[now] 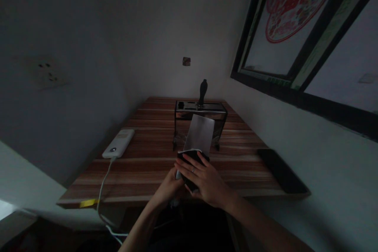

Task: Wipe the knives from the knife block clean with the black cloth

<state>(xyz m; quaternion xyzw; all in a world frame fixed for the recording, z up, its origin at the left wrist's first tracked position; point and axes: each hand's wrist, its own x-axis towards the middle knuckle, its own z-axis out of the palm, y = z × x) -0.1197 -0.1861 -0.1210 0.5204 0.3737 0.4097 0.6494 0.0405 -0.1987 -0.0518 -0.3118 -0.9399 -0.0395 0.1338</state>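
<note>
A cleaver with a broad, pale metal blade point(200, 132) points away from me over the near part of the table. My left hand point(169, 185) is closed low at its near end, where the handle is mostly hidden. With fingers pressed together, my right hand point(206, 181) holds a dark cloth point(190, 183) with a white edge over the lower blade. A ring shows on one finger. Just beyond the blade stands a knife block point(181, 116) with a dark top; one black knife handle point(203, 90) rises from it.
The wood-grain table point(153, 141) meets walls behind and at the right. On its left lies a white power bank point(119, 143) with a white cable point(104, 185) running off the front edge. A black phone point(282, 170) lies at the right edge. A dark-framed window point(265, 86) is above.
</note>
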